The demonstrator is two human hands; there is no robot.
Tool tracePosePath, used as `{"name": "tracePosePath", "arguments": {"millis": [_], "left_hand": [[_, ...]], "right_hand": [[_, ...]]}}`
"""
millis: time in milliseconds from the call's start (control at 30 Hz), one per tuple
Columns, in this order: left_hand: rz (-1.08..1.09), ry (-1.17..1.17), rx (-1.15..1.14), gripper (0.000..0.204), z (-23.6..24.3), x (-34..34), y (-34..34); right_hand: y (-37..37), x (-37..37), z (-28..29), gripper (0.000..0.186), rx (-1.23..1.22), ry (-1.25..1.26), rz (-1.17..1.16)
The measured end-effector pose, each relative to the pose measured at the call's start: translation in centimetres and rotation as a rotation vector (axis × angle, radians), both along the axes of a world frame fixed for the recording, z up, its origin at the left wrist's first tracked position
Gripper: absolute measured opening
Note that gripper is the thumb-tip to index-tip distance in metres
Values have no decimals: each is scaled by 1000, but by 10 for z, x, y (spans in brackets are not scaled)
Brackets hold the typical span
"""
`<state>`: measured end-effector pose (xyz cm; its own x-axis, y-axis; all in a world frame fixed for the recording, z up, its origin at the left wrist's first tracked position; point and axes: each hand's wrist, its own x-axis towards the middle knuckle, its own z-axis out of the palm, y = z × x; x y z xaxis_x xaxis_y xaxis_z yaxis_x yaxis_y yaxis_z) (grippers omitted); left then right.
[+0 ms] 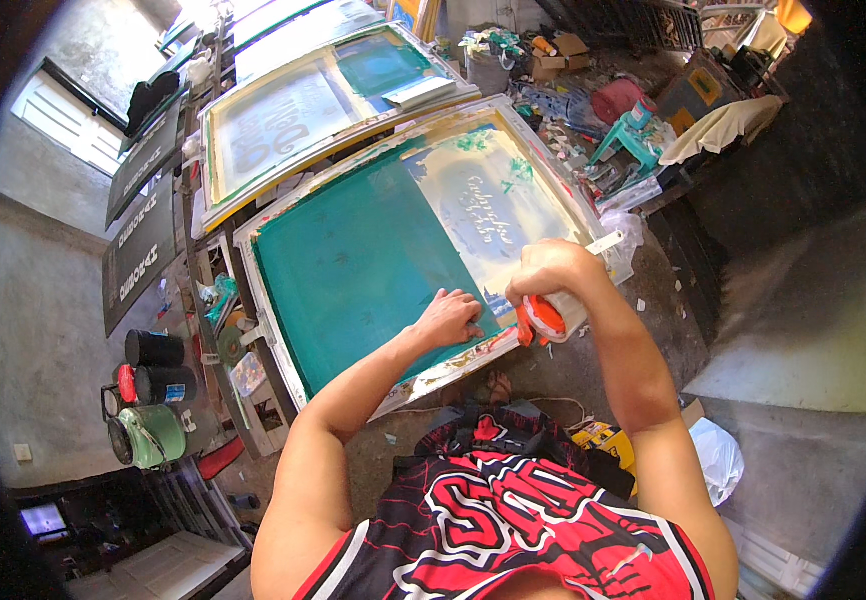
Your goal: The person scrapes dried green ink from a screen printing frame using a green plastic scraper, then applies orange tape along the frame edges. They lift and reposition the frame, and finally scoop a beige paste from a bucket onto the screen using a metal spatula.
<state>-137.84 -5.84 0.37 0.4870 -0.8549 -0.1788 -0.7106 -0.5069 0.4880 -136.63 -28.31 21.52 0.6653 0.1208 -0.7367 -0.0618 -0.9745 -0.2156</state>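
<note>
A framed printing screen (281, 345) lies on a work table before me, its left part green and its right part pale with lettering and green splashes. My left hand (448, 318) rests on the green mesh near the front edge, fingers bent and spread, no object visible in it. Over the front right corner, my right hand (557, 270) is closed with its knuckles up. An orange-red roll-like object (545, 318) with a pale rim hangs from its fingers; its exact kind is unclear. Part of the grip is hidden behind the hand.
A second framed screen (215, 165) lies beyond the first. Dark printed panels (143, 240) lean at the left, above a green tank (158, 435). A teal plastic stool (635, 135) stands among clutter at the far right. A white plastic bag (718, 460) lies at my right.
</note>
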Motion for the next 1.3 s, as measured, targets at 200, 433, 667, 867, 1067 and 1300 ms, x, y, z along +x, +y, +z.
{"name": "tracePosePath", "arguments": {"millis": [200,433,667,867,1067,1300], "left_hand": [[357,-344,-182,24,-14,2,26],[-4,-207,-18,65,-5,-20,29],[252,-300,77,69,-22,40,42],[555,-273,162,69,-30,126,45],[714,-267,189,69,-28,199,43],[776,-189,228,67,-22,244,40]], "right_hand": [[-4,-5,4,51,7,-20,-19],[7,-2,3,55,12,-18,43],[7,3,0,55,35,-42,70],[2,5,2,51,68,-33,67],[-6,12,-11,51,159,-34,46],[-8,27,-25,48,178,-98,219]]}}
